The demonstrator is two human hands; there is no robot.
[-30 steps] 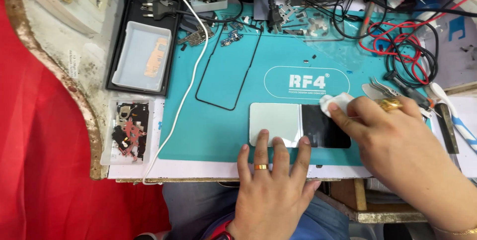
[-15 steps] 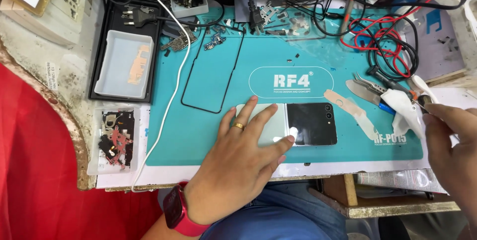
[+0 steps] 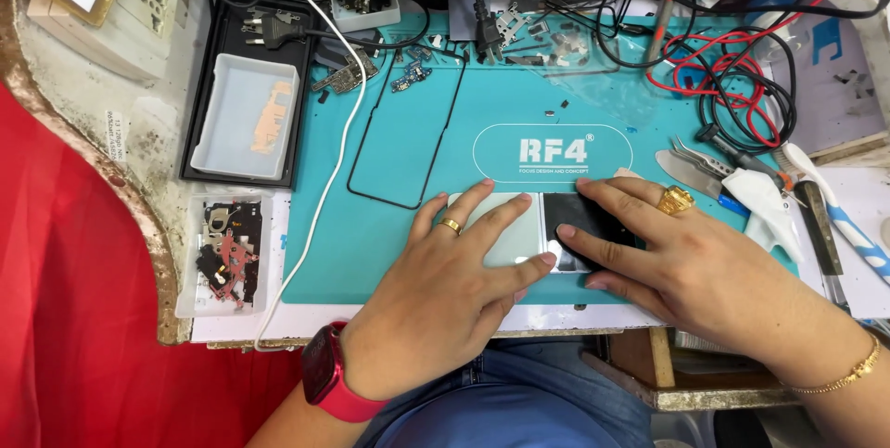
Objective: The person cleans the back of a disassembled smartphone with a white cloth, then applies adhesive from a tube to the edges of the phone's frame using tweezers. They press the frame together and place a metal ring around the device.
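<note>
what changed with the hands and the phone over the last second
The right hand let go of the white cloth, which now lies on the right of the teal mat, and came back to press the dark half of the phone. The left hand stayed flat on the phone's pale half. The phone itself and the thin black frame did not move.

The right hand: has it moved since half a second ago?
Yes. The right hand has come in from the mat's right edge, leftward across the teal mat, onto the dark half of the phone.

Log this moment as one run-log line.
left hand: flat on phone | right hand: on phone's dark half | mat: under phone
</note>
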